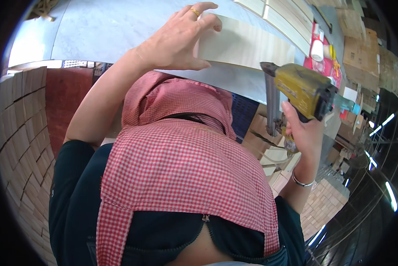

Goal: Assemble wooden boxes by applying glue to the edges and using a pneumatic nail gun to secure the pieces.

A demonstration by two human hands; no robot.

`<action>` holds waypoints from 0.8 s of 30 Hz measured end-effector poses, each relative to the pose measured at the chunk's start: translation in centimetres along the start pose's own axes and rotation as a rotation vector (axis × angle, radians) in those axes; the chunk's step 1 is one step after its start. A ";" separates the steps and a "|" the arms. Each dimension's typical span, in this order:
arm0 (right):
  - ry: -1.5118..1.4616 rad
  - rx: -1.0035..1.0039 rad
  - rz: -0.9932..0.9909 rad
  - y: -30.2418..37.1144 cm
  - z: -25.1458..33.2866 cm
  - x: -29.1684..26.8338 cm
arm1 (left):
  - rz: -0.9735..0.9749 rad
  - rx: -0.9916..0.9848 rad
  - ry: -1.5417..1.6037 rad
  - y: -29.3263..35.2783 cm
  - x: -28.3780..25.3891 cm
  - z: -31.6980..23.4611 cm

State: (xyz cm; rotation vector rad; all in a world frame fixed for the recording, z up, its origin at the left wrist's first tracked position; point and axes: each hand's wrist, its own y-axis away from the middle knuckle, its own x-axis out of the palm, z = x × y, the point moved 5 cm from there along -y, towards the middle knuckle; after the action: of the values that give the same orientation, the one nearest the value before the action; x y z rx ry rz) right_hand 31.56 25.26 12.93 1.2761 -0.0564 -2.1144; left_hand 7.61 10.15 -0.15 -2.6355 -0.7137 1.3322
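A pale, smooth wooden board (247, 42) lies on the grey-white tabletop in front of me. My left hand (177, 40), with a gold ring on one finger, spans the board's left end. Its thumb is along the near edge and its fingers bend over the far side. Off the board's right end, my right hand (303, 128) grips a yellow and black nail gun (303, 88) by its handle. The gun's nose points left, close to the board's near right corner, and its long grey magazine hangs below. Whether the nose touches the wood I cannot tell.
More pale boards (287, 20) lie at the far right of the table (106, 31). Beside them are a white bottle (317, 49) and a yellow item on red material. Cardboard boxes (360, 55) stand farther right. Stacked wooden blocks (21, 133) rise at my left.
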 end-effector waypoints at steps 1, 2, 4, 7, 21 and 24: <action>-0.009 0.002 -0.018 0.1 0.2 0.1 | -0.025 0.017 0.084 0.4 -0.1 0.6; -0.009 -0.007 -0.004 0.2 0.3 0.6 | -0.028 0.004 0.076 0.9 -0.1 1.2; -0.003 -0.142 0.024 0.3 0.5 1.7 | -0.032 0.000 0.146 1.7 0.4 2.1; 0.008 -0.281 0.058 0.3 1.4 2.9 | -0.044 -0.011 0.220 2.2 0.9 3.0; 0.030 -0.223 0.251 1.2 4.5 6.6 | -0.160 0.071 0.233 2.0 1.6 2.7; 0.012 -0.171 0.233 1.9 4.6 7.0 | -0.168 0.080 0.241 1.9 1.6 3.0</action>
State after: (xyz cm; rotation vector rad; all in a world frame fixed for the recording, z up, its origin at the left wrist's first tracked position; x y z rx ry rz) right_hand 26.69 18.60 10.65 1.1244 -0.0177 -1.8704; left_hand 6.80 8.84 -3.72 -2.5484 -0.8059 0.9593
